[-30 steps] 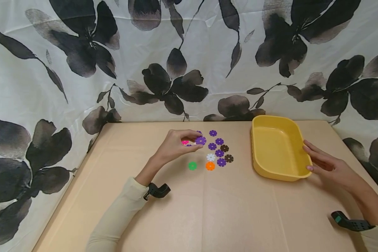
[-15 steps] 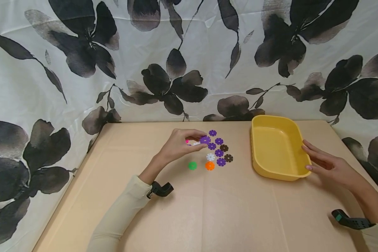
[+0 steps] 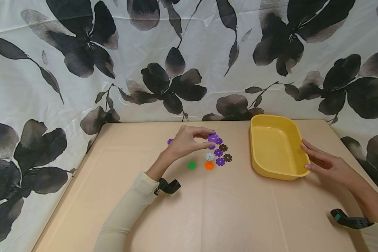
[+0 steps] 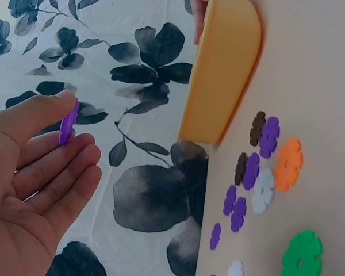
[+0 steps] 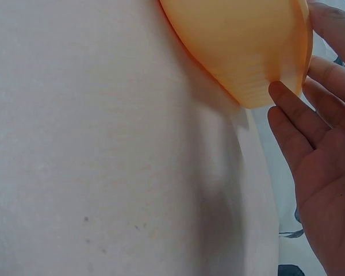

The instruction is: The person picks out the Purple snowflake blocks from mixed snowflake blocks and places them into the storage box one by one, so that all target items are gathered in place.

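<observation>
My left hand (image 3: 186,142) pinches a purple flower-shaped plastic disc (image 4: 69,122) between thumb and fingertips. In the head view it overlaps other purple discs on the table behind it. Around lie several more: a purple disc (image 3: 220,161), a brown disc (image 3: 228,157), a white disc (image 3: 209,156), an orange disc (image 3: 209,165) and a green disc (image 3: 191,165). Part of the group is hidden behind the left hand. At the right, my right hand (image 3: 329,168) touches the side of a yellow tray (image 3: 275,150) with mostly straight fingers. No discs show inside the tray.
All of this is on a light tan table (image 3: 239,210). A white curtain (image 3: 214,45) with dark flowers hangs behind its far edge. Another purple disc (image 3: 170,141) lies left of the left hand, and black bands circle both wrists.
My left hand has moved right with the pinched purple disc, uncovering a purple disc at the left. The right hand and the tray have stayed in place.
</observation>
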The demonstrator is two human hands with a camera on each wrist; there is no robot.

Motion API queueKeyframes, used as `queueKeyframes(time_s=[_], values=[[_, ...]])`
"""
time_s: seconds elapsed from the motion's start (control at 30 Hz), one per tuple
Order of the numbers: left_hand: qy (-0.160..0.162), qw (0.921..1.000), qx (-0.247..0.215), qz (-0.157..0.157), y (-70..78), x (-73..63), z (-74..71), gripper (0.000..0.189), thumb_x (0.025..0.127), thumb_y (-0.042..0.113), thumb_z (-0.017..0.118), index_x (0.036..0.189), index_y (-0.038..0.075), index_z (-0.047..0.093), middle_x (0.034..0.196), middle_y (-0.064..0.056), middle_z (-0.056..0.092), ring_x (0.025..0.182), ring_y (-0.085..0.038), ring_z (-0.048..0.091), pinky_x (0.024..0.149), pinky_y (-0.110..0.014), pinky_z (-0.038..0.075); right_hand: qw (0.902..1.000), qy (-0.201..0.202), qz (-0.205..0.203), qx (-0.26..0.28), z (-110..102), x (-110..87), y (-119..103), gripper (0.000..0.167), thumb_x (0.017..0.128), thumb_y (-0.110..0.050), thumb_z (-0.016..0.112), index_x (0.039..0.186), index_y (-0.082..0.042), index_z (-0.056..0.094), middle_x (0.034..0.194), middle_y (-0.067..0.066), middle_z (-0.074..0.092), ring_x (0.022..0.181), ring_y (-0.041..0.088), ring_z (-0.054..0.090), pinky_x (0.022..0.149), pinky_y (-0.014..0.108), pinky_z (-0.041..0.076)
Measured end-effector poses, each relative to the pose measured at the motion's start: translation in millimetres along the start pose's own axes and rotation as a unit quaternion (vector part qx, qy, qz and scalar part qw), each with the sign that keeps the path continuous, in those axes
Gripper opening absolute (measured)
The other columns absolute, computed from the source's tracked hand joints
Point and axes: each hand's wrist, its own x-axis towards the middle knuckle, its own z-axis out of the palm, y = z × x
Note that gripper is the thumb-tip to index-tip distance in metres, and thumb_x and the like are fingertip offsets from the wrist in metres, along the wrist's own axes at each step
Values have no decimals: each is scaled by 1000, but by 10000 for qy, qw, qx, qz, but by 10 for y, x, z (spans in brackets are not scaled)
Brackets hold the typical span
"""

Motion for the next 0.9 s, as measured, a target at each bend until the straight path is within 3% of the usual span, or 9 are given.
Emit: queueKeyframes(time_s=[0.2, 0.43, 0.9], values=[[-277, 9996, -76, 37, 63, 57, 25, 38, 84, 17, 86, 118, 6, 76, 107, -4, 77, 96, -16, 73, 89, -22, 57, 10000, 33, 76, -1, 23, -65, -47, 71, 96, -11, 72, 157, -11, 37, 166, -19, 17, 130, -28, 25, 92, -2, 34], [-651, 9978, -68, 92, 120, 107, 44, 39, 84, 21, 86, 119, 7, 76, 114, -4, 76, 100, -9, 72, 88, -20, 57, 9999, 58, 90, -14, 41, -124, -110, 71, 95, -10, 72, 157, -11, 37, 167, -17, 17, 132, -27, 25, 92, -2, 34], [-926, 9950, -337, 162, 160, 313, 102, 41, 84, 23, 86, 121, 7, 75, 116, -2, 76, 102, -8, 71, 89, -23, 58, 10000, 16, 62, 72, 55, -102, -141, 71, 96, -9, 71, 157, -10, 36, 167, -17, 16, 132, -27, 26, 92, -2, 35]])
